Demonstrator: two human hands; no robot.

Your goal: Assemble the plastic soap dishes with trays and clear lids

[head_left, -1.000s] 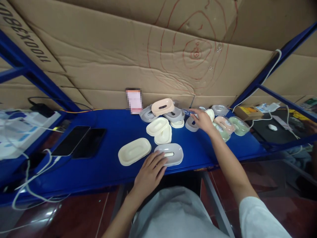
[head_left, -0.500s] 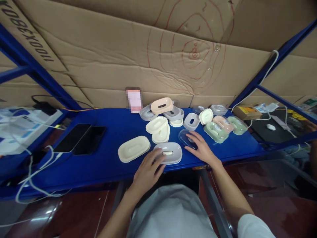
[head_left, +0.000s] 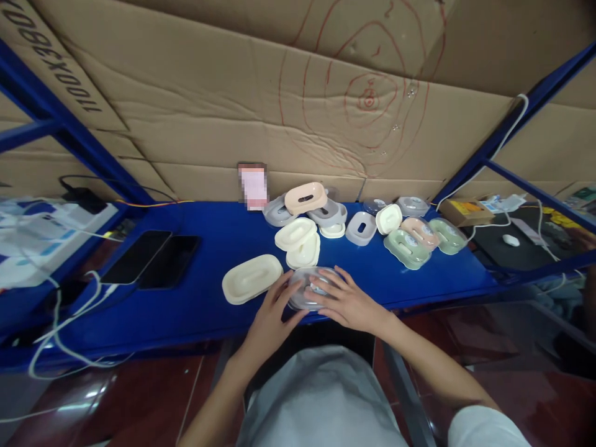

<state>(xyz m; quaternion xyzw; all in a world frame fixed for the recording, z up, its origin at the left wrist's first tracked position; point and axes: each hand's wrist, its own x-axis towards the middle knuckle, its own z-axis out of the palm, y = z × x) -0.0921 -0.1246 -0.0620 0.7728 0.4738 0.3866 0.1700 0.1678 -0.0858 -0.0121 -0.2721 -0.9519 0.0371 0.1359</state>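
Near the table's front edge, a clear lid (head_left: pixel 306 280) lies over a grey soap dish (head_left: pixel 298 305). My right hand (head_left: pixel 354 304) rests on the lid from the right, fingers spread over its top and closed on it. The left end of the dish is between the fingers and thumb of my left hand (head_left: pixel 270 313). Whether the lid sits fully down cannot be seen. Just left is a cream oval tray (head_left: pixel 251 279). Two smaller cream pieces (head_left: pixel 295 234) overlap behind the dish.
At the back are a peach soap dish part (head_left: pixel 305 198) on grey parts, and a lone grey insert (head_left: pixel 361 228). Several lidded dishes, including a green one (head_left: pixel 407 249), stand at right. Left are two dark phones (head_left: pixel 137 256) and white cables (head_left: pixel 58 316). Cardboard (head_left: pixel 209 93) walls the back.
My right hand has brought the clear lid leftward from beside the grey soap dish onto it. My left hand has stayed at the dish's left end.
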